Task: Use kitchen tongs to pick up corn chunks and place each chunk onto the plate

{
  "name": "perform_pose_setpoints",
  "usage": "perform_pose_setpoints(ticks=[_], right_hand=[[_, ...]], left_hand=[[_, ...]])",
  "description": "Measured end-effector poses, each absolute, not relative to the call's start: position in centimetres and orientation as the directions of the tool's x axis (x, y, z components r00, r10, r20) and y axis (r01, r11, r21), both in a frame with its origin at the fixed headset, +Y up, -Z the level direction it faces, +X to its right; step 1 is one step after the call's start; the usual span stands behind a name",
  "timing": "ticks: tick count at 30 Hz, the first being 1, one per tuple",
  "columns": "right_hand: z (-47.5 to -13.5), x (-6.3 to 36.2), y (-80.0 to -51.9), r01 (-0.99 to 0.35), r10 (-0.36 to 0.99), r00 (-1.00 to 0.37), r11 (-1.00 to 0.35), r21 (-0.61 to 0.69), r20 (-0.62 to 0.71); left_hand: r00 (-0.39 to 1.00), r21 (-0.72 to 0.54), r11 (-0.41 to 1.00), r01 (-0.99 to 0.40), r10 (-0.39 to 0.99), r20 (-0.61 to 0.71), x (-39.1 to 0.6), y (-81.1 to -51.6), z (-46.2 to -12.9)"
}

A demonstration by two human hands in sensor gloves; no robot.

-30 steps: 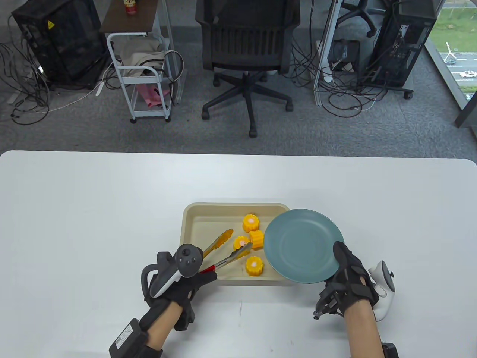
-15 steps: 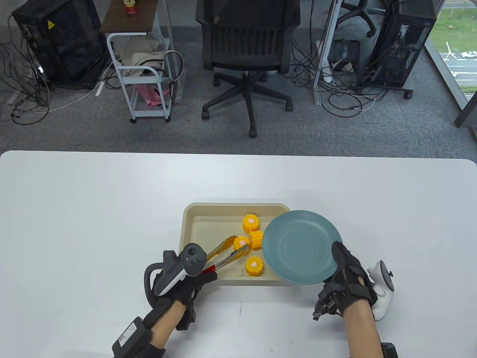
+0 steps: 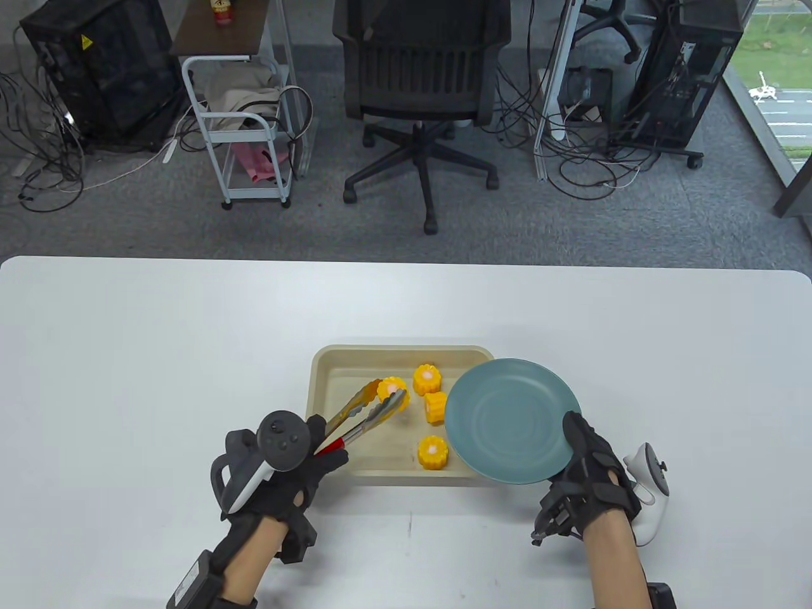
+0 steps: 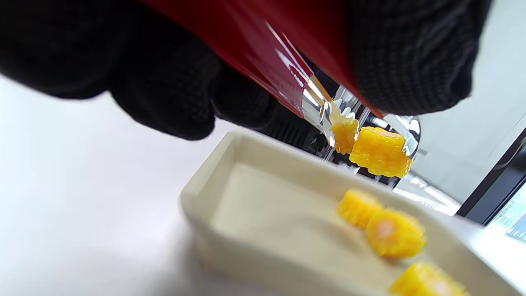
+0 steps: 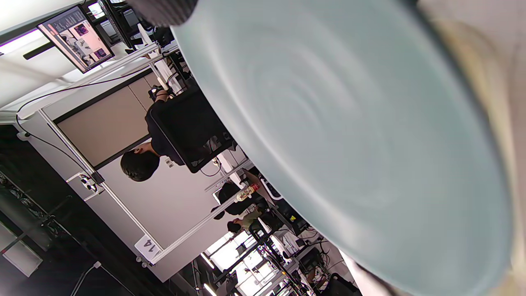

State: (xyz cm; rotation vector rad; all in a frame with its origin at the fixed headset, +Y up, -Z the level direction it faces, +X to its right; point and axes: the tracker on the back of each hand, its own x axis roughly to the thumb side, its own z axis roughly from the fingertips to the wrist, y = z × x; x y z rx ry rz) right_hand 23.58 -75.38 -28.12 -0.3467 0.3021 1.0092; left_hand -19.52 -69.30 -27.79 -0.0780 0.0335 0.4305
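Observation:
My left hand (image 3: 298,469) grips the red-handled tongs (image 3: 355,419) at the tray's near left corner. Their yellow tips squeeze one corn chunk (image 3: 392,387) (image 4: 380,152), lifted clear above the beige tray (image 3: 330,380) (image 4: 205,193). Three more yellow chunks lie in the tray: one at the back (image 3: 427,379), one in the middle (image 3: 436,407), one near the front (image 3: 432,452). My right hand (image 3: 587,469) holds the teal plate (image 3: 512,420) (image 5: 353,135) by its near right rim, with the plate hanging over the tray's right side. Nothing lies on the plate.
The white table (image 3: 158,355) stretches wide on both sides of the tray. Beyond its far edge stand an office chair (image 3: 422,82), a small cart (image 3: 244,127) and computer cases with loose cables on the floor.
The tongs closed on a chunk in the tray's middle and lifted it up and to the left. My left hand drew back to the left. The plate barely shifted.

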Motion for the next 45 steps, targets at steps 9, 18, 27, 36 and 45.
perform_pose_setpoints(ticks=[9,18,27,36,45], right_hand=[[-28.2,23.2,-75.8,-0.870,0.764,0.483,0.475,-0.134,-0.428],[-28.2,23.1,-75.7,-0.855,0.750,0.505,0.504,-0.125,-0.428],[-28.2,23.1,-75.8,-0.856,0.748,0.499,0.503,-0.117,-0.438],[-28.1,23.2,-75.6,-0.843,0.737,0.522,0.521,-0.131,-0.429],[-28.1,23.4,-75.6,-0.835,0.731,0.536,0.533,-0.137,-0.423]], left_hand=[[0.888,0.000,0.900,-0.437,0.431,0.158,-13.7,-61.5,-26.5],[0.909,-0.054,0.947,-0.317,0.319,0.268,-6.2,-61.5,-27.0],[0.918,-0.063,0.966,-0.249,0.257,0.302,-4.4,-63.3,-27.8],[0.869,-0.081,0.912,-0.402,0.408,0.280,-6.3,-63.4,-28.4],[0.832,-0.079,0.848,-0.524,0.530,0.162,-10.0,-63.8,-30.3]])
